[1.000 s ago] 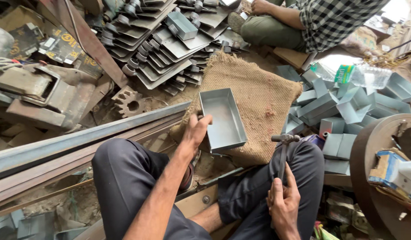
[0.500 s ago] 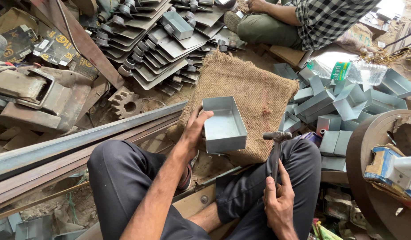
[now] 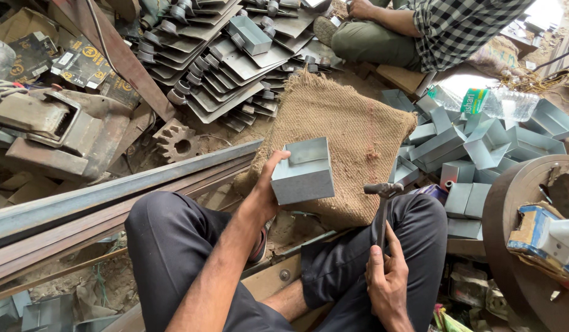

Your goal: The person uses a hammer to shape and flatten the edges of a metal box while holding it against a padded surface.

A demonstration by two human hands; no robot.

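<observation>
My left hand (image 3: 265, 192) grips a grey sheet-metal box (image 3: 303, 170) by its left side, tilted up on edge over a burlap sack (image 3: 352, 129). My right hand (image 3: 386, 283) holds a small hammer (image 3: 381, 206) by its handle, head up, just right of the box and above my right knee. I sit with both knees up in dark trousers.
A pile of similar metal boxes (image 3: 463, 147) and a plastic bottle (image 3: 500, 103) lie at right. Stacked metal plates (image 3: 235, 67) are at the back, a gear (image 3: 177, 144) and steel rails (image 3: 100, 197) at left. Another person (image 3: 432, 31) sits behind. A round metal drum (image 3: 524, 246) stands at right.
My left hand has tipped the box from lying flat up onto its edge. The hammer stays upright in my right hand, nearly still.
</observation>
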